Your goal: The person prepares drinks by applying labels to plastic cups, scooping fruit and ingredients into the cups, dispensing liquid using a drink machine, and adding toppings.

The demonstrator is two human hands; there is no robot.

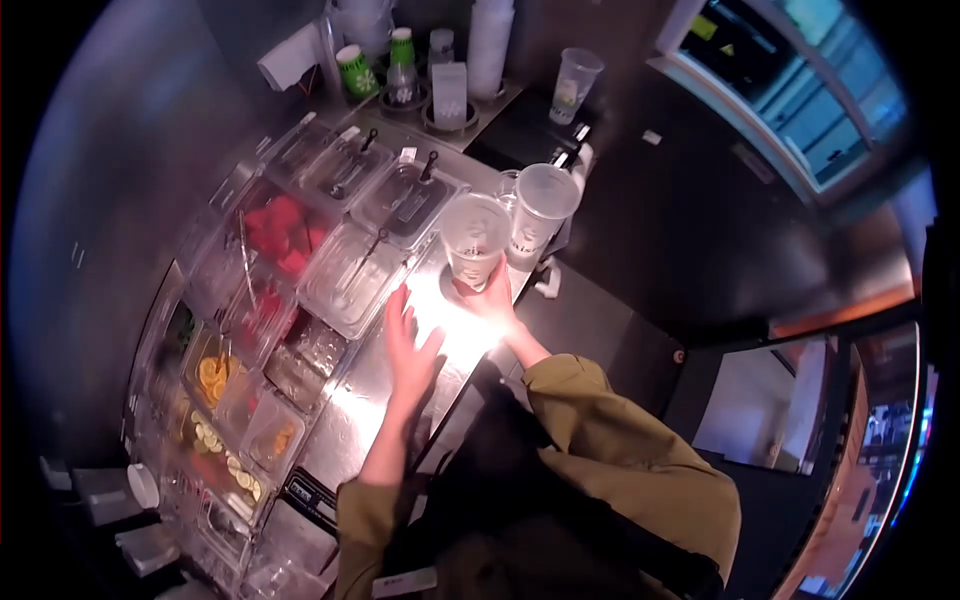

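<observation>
My right hand [493, 303] is wrapped round the lower part of a clear plastic cup [474, 232] with dark lettering, over the steel counter. Just left of it, my left hand [410, 345] is open, thumb and fingers apart, with nothing in it. Behind and to the right of the held cup stands another plastic cup [546, 200], upright, with similar lettering. Bright glare on the steel counter [352, 432] washes out part of my right hand and wrist.
Lidded clear containers run along the left, with red fruit [280, 230], orange slices [213, 378] and pale round slices [207, 435]. At the back are stacked cups [491, 50], green cups [356, 72] and a lone clear cup [575, 85]. A black scale-like device [312, 497] sits near my left sleeve.
</observation>
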